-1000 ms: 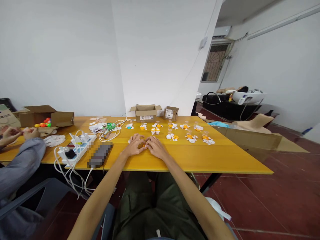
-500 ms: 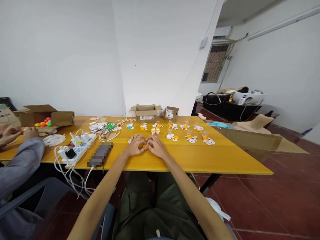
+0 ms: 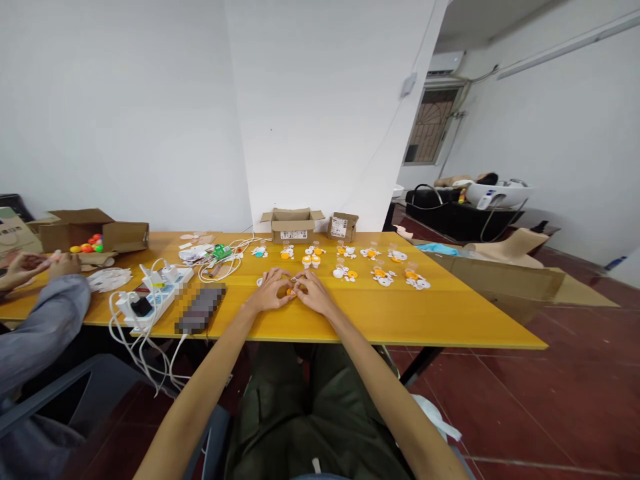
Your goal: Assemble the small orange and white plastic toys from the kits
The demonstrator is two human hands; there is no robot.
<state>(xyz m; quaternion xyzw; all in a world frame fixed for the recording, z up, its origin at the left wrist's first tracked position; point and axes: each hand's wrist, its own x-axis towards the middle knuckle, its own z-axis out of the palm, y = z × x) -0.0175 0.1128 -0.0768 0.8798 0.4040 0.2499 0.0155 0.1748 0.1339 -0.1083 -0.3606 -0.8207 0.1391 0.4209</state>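
Close to the table's front edge, my left hand (image 3: 271,291) and my right hand (image 3: 312,291) meet with curled fingers around a small orange part (image 3: 291,291). Fingers from both sides pinch it; its exact kind is mostly hidden. Just left of my left hand, a small white piece (image 3: 259,282) shows on the tabletop. Beyond my hands stand two white cups with orange tops (image 3: 311,262), side by side. Small groups of white and orange plastic parts (image 3: 345,273) with clear cups lie behind and to the right.
Two cardboard boxes (image 3: 293,227) stand against the wall at the back of the yellow table (image 3: 400,320). On the left are a power strip (image 3: 160,298) with white cables and a blurred-out dark device (image 3: 201,309). Farther left, a co-worker's hands (image 3: 45,267) work beside a box of colourful balls (image 3: 92,245).
My hands stay almost in place around the orange part, with only slight finger movement. At the left, the co-worker's hands have shifted a little.
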